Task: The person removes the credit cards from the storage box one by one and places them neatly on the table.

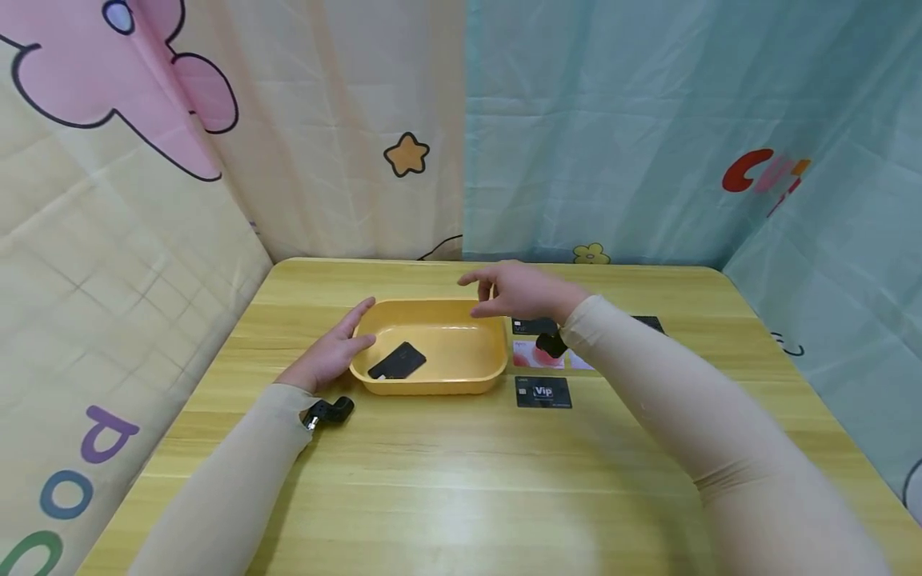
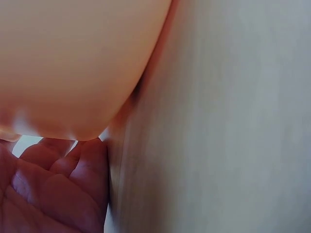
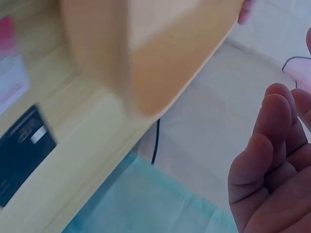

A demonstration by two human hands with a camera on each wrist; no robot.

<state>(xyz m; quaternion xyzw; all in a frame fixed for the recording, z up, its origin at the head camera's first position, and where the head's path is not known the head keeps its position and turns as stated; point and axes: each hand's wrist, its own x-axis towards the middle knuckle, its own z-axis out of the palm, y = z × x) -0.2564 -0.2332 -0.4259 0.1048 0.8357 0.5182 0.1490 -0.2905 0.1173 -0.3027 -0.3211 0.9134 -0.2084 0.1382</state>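
At the left end of the yellow plastic tray [image 1: 432,387], my left hand [image 1: 327,354] holds the rim. Its thumb lies over the edge, and its fingers are along the outer wall. The left wrist view shows those fingers against the tray wall [image 2: 73,73]. A black card [image 1: 398,362] lies tilted inside the tray. Above the tray's right end is my right hand [image 1: 522,292], fingers loosely bent with nothing between them. In the right wrist view this hand [image 3: 277,170] is likewise without a thing in its fingers.
Right of the tray lie a black Vip card [image 1: 543,393], a pink card [image 1: 536,355], a pale lilac card [image 1: 580,362] and a black card [image 1: 531,326]. Another black card [image 1: 650,323] shows behind my right forearm. Printed curtains [image 1: 612,160] hang around the wooden table [image 1: 432,480].
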